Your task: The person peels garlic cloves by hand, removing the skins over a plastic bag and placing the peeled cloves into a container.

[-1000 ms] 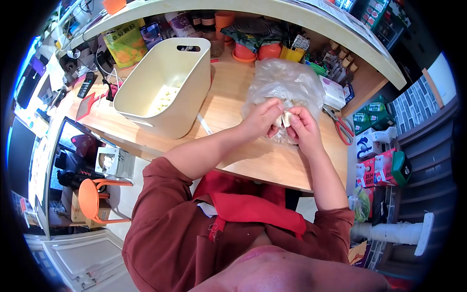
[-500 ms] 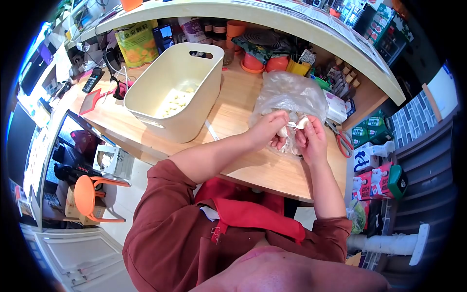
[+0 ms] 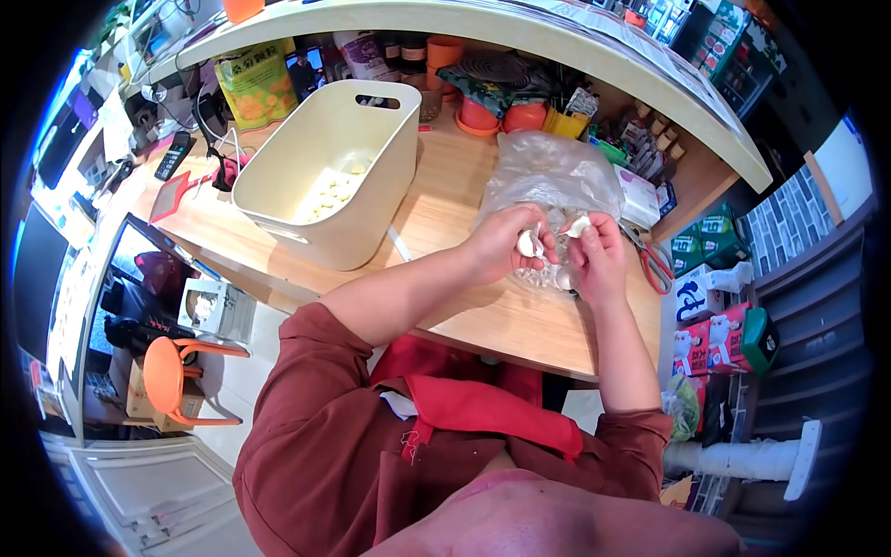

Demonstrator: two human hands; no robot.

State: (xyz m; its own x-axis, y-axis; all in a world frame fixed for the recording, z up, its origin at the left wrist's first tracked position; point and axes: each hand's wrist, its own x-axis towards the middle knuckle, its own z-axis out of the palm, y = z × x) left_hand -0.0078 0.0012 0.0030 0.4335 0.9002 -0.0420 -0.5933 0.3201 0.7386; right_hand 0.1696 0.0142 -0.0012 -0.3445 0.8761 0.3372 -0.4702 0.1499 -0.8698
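Head view: the left hand [image 3: 501, 245] curls nearly closed round a garlic piece [image 3: 530, 244]; the right hand [image 3: 600, 264] pinches a clove [image 3: 578, 226], now drawn clear, leaving each separately held by the plastic bag [image 3: 557, 169].

Pretty cramped room tbh, light wood desk [image 3: 445, 176] with a curved shelf [image 3: 520, 28] over it, orange stool [image 3: 165, 381] on pale floor [image 3: 264, 348], grey brick wall [image 3: 778, 218] off right.

Left hand [image 3: 509, 245] and right hand [image 3: 600, 264] apart, fingers [image 3: 527, 214] curled
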